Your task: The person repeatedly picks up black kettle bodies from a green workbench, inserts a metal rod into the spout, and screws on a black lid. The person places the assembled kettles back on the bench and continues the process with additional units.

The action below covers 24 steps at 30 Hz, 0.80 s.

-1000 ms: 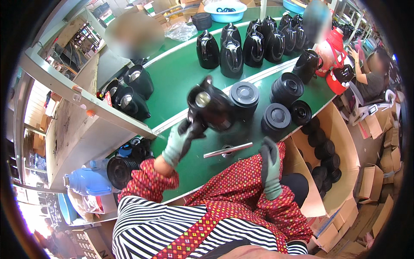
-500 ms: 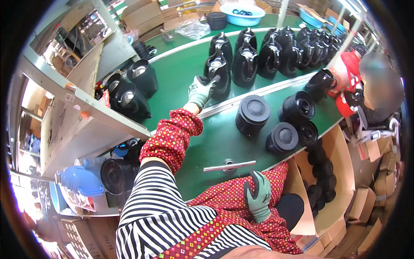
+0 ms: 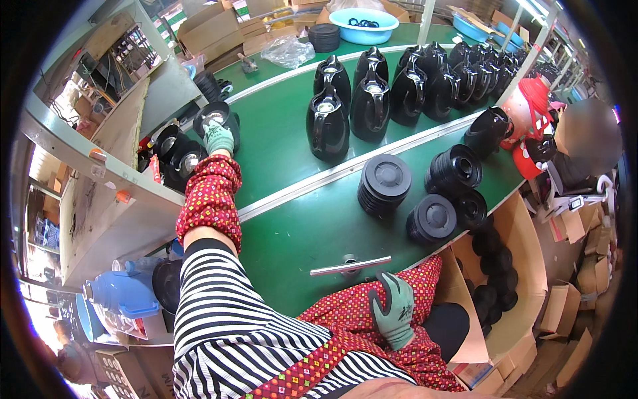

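My left hand [image 3: 219, 138], in a pale green glove with a dark palm, reaches to the left end of the green worktable. Its fingers close on the rim of a black jug body [image 3: 234, 130] with a shiny silvery inside. Similar open jug bodies [image 3: 189, 161] stand just beside it. My right hand [image 3: 397, 310], gloved alike, lies on my lap over the red patterned cloth, thumb apart from the fingers, with nothing in it. Ahead, rows of glossy black jugs with handles [image 3: 328, 126] stand upright on the table.
Stacks of round black lids [image 3: 385, 179] stand on the near strip, behind a metal bar [image 3: 351, 266]. A cardboard box [image 3: 525, 266] of black parts is at the right. A grey post frame [image 3: 100, 159] rises at the left. A person sits at the far right.
My left hand has let go of the front jug and swung left to the open jug bodies. That jug now stands slightly nearer and to the left. My right hand has barely moved.
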Motion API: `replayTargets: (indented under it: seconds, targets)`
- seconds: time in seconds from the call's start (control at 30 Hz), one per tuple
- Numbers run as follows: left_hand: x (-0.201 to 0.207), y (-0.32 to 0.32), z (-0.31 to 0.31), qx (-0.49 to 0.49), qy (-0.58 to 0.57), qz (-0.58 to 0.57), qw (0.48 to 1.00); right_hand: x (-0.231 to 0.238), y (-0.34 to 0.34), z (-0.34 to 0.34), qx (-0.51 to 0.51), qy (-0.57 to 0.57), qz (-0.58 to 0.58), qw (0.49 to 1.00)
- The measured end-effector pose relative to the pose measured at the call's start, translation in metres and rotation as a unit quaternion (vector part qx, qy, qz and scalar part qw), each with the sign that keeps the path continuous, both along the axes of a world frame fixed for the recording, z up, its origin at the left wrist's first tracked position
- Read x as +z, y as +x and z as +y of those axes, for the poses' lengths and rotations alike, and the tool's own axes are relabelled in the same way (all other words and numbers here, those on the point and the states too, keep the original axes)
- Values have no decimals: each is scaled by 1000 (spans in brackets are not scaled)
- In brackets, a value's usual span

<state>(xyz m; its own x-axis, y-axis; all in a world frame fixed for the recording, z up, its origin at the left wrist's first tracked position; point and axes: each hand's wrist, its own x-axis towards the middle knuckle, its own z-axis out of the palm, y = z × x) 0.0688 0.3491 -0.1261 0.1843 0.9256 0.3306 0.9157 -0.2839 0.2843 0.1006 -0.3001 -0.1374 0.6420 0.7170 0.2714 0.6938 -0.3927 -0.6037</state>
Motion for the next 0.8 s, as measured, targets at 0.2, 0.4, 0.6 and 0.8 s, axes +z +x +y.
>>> replayTargets:
  seconds: [0.2, 0.4, 0.6, 0.8]
  targets:
    - [25, -5, -122, -200, 13, -72, 977, 14, 8, 4, 24, 82, 142, 986]
    - [101, -69, -292, -460, 1, -107, 881, 86, 29, 39, 48, 162, 247, 954]
    - [153, -94, -398, -630, -53, 8, 775, 73, 61, 48, 90, 157, 299, 937]
    - [160, -84, -446, -789, -38, -57, 611, 106, 43, -18, 67, 156, 564, 808]
